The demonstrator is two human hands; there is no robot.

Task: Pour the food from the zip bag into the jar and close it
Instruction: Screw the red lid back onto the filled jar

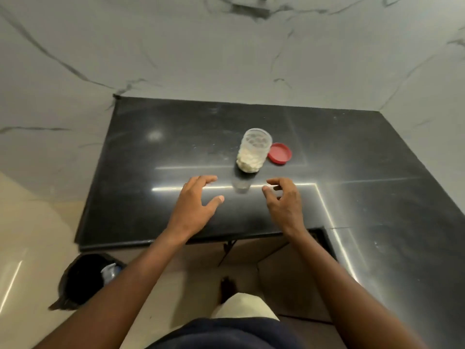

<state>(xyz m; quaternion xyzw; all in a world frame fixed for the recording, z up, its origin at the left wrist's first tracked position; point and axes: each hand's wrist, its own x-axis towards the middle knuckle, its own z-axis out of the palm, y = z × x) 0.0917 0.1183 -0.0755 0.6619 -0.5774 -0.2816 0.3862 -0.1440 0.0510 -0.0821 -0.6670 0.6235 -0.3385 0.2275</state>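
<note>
Both the left hand (pixel 195 202) and right hand (pixel 283 201) are spread and holding nothing. Just past them stands a clear plastic jar (pixel 254 151) of white food, with a round red lid (pixel 279 153) beside it.

black counter (pixel 151 197) | grey-veined marble wall (pixel 176 59) | black bin (pixel 83 280) on cream floor (pixel 30 222) by counter's near-left corner

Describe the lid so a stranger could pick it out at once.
Look at the black counter. Near its middle stands a clear jar of white food. The lid lies flat on the jar's right, the only red thing.
</note>
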